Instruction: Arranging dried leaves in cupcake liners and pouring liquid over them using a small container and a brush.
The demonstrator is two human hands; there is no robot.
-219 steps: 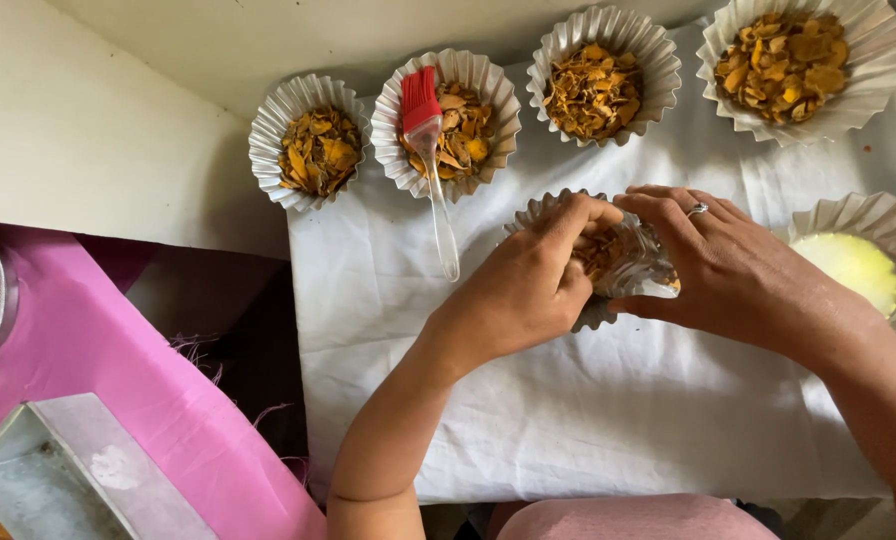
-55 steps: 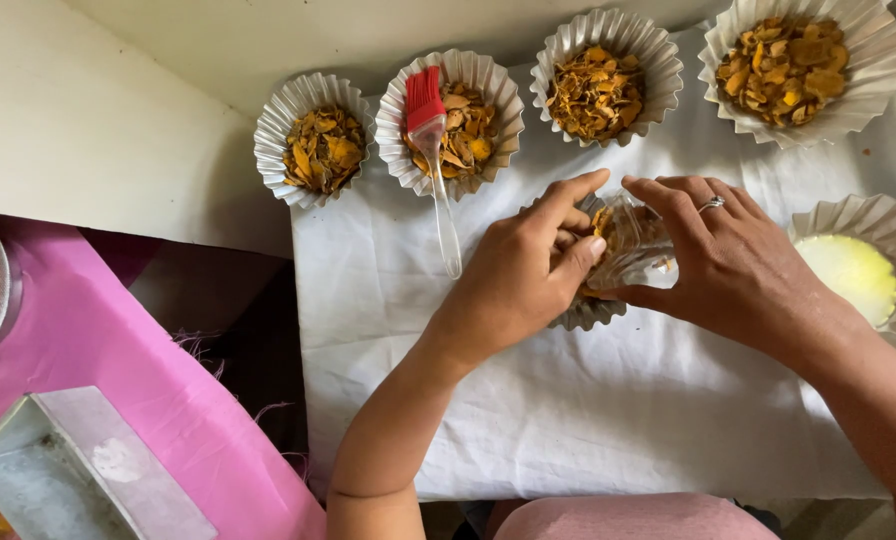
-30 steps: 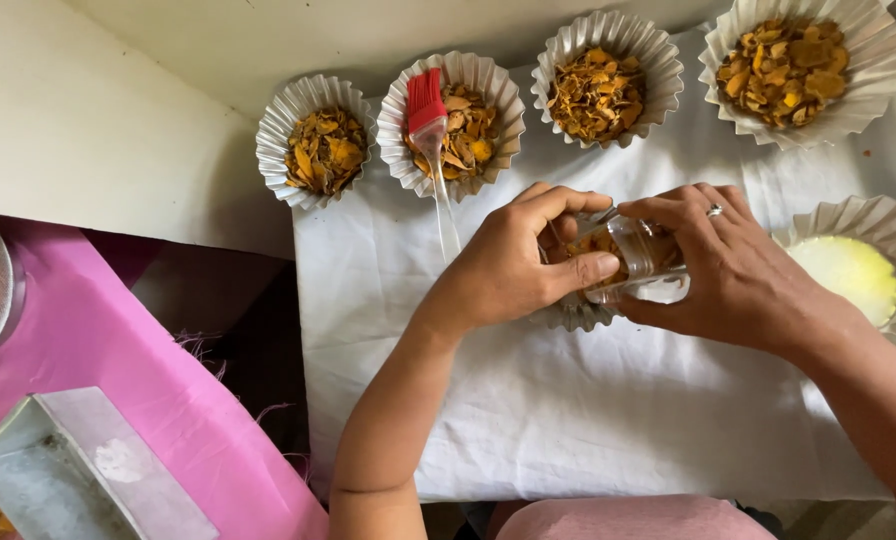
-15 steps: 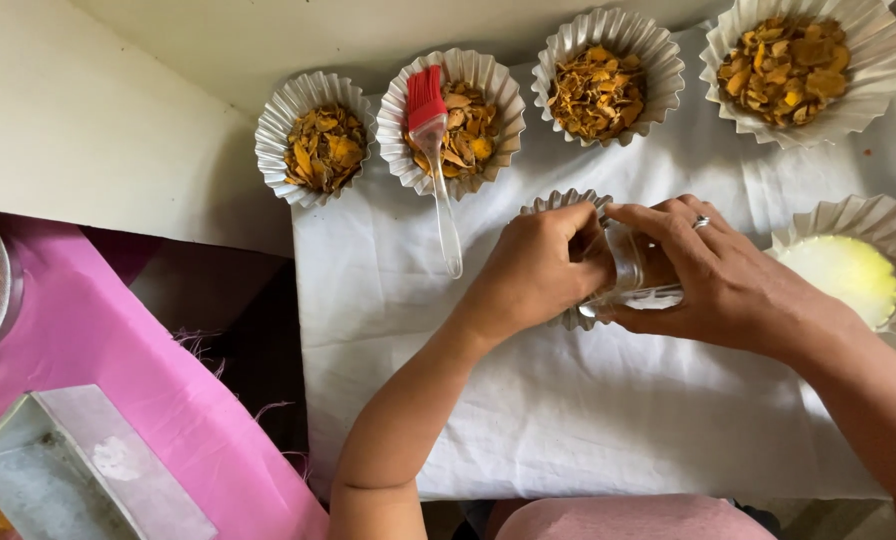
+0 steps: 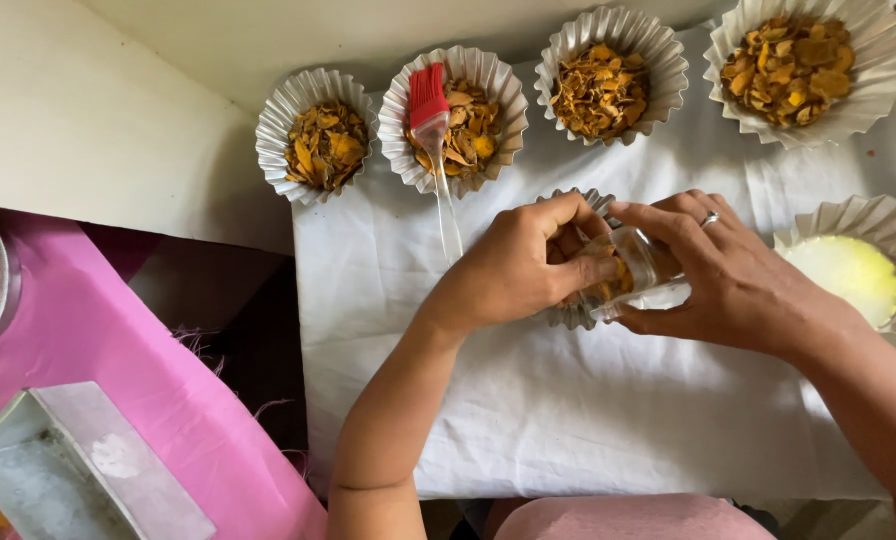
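Small clear glass jar: lying tilted on its side, held between both hands, over a fluted paper baking cup. Orange-brown flakes visible inside the glass. Jar mostly hidden by fingers; whether its mouth is open cannot be told.

Fluted paper baking cup: white, pleated wall, sits on the white cloth, directly beneath the jar. Only its upper rim and lower left edge show past the hands; contents hidden.
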